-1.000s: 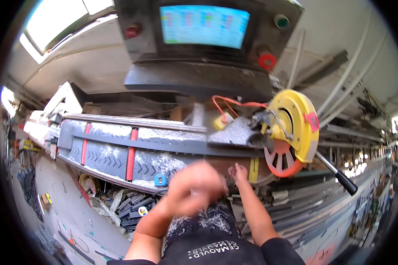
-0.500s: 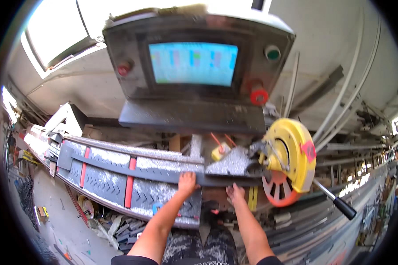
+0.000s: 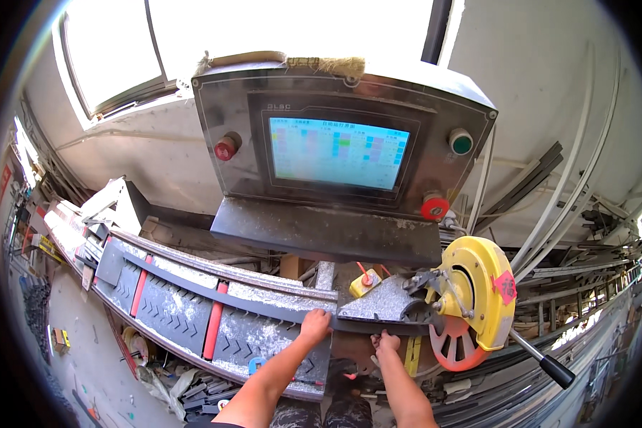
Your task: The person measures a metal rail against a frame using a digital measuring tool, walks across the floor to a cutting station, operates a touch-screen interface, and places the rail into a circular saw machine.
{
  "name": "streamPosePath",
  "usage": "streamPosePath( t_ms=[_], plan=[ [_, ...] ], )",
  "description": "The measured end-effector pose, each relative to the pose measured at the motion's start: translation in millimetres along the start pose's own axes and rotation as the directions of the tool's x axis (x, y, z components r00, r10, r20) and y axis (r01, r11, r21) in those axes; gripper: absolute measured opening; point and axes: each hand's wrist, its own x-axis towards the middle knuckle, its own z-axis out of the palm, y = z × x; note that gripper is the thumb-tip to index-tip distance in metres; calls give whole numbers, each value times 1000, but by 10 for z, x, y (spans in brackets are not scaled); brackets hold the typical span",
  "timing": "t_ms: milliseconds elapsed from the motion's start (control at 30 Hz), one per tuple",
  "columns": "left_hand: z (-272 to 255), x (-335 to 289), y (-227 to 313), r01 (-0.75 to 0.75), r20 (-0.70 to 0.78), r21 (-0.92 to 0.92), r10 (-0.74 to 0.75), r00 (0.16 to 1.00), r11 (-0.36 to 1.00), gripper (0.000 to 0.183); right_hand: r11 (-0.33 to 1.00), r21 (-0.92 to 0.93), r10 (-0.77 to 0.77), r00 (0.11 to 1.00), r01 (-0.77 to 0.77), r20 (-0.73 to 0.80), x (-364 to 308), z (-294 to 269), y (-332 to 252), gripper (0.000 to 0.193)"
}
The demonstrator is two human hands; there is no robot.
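Note:
A long dark grey bar (image 3: 264, 307) lies along the feed table and runs right toward the saw. My left hand (image 3: 315, 325) is closed over it at the table's right end. Further right, my right hand (image 3: 385, 342) has its fingers curled at the bar's near edge; the fingertips are partly hidden. Just beyond my right hand stands a cut-off saw with a yellow guard (image 3: 481, 282), a slotted orange lower guard (image 3: 455, 346) and a black-ended lever (image 3: 556, 372). The bar's right end meets the orange guard.
A control box (image 3: 349, 210) with a lit screen (image 3: 339, 153), red and green buttons hangs above the bar. Red strips (image 3: 216, 321) cross the dusty feed table (image 3: 171, 314). Stacked metal lengths (image 3: 492, 403) lie at lower right; offcuts (image 3: 192, 385) fill the space below the table.
The view has tilted up, so everything sits lower in the picture. My right hand's fingers have curled in more at the bar's edge. My left hand stays on the bar.

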Motion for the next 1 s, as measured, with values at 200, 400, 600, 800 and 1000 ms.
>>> streamPosePath(
  t_ms=[200, 400, 600, 800, 1000],
  plan=[
    [-78, 92, 235, 50, 64, 18, -51, 997, 999, 38, 997, -79, 11, 1000, -13, -24, -38, 14, -4, 15],
    [-18, 261, 328, -10, 162, 130, -12, 987, 992, 38, 987, -116, -87, 977, 111, 193, -297, -102, -127, 14],
    [-55, 70, 179, -19, -57, 43, 21, 998, 999, 37, 886, -279, -178, 826, 371, 534, -1031, -392, 391, 16],
    [-24, 61, 306, -105, -88, 11, 106, 990, 994, 35, 908, -372, -51, 932, 192, 358, -1691, -1228, 863, 16],
    [-67, 113, 344, -51, -14, 78, 52, 999, 996, 38, 827, -375, -308, 895, 419, 322, -2078, -1573, 391, 15]
  ],
)
